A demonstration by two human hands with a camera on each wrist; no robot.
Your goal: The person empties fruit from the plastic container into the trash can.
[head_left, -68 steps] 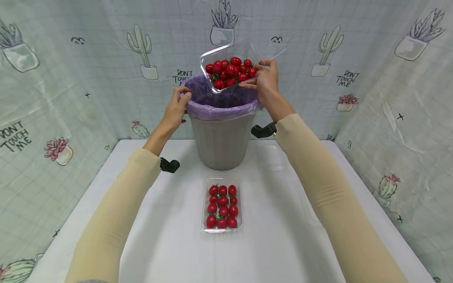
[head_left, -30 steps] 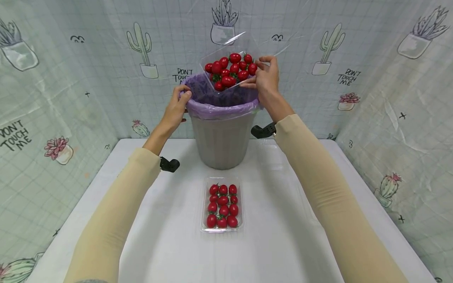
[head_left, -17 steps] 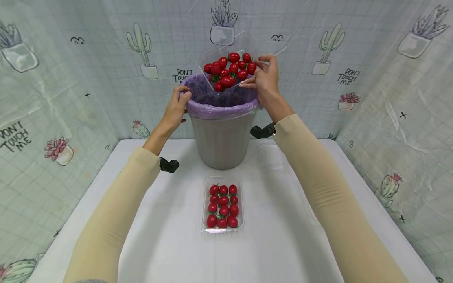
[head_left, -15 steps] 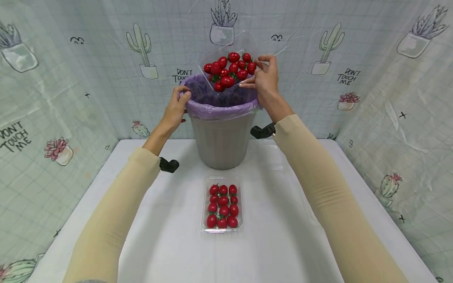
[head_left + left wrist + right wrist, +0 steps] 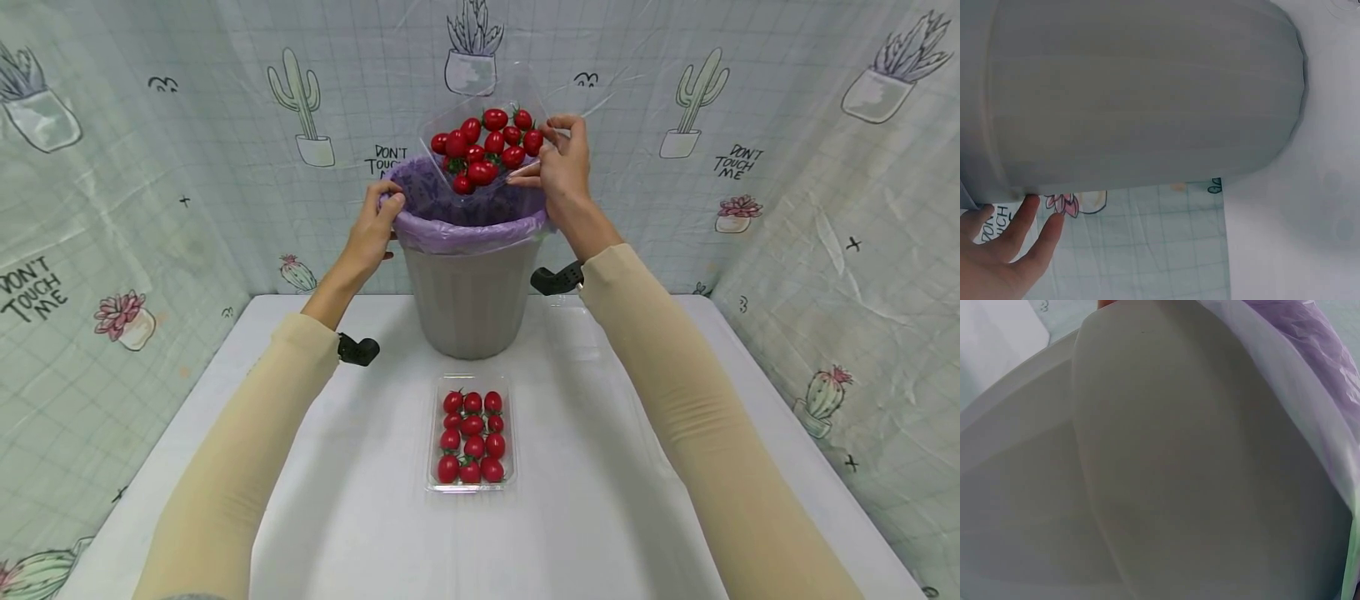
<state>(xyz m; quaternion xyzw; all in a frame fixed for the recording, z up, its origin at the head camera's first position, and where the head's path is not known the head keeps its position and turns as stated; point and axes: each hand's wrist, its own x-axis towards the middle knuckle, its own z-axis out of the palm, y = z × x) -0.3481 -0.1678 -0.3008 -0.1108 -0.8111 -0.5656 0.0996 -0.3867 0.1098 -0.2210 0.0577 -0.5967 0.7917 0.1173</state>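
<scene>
A grey trash can point(image 5: 472, 300), lined with a purple bag point(image 5: 465, 240), stands upright at the back of the table. My left hand point(image 5: 369, 227) grips its left rim; in the left wrist view several fingers point(image 5: 1040, 247) lie along the outer wall. Over the can's mouth my right hand point(image 5: 564, 171) holds a clear plastic box point(image 5: 435, 163) by its right side. The box is tilted, with several red cherry tomatoes point(image 5: 492, 142) in it. In the right wrist view the can's wall point(image 5: 1166, 450) hides nearly all of that hand.
A second clear box point(image 5: 471, 488) of cherry tomatoes in neat rows lies flat on the white table point(image 5: 360, 500), in front of the can. A cactus-print cloth point(image 5: 225, 150) hangs close behind and along both sides.
Since the oldest frame the held box has tipped a little and its tomatoes have shifted slightly. The left hand, the trash can and the box on the table have stayed put.
</scene>
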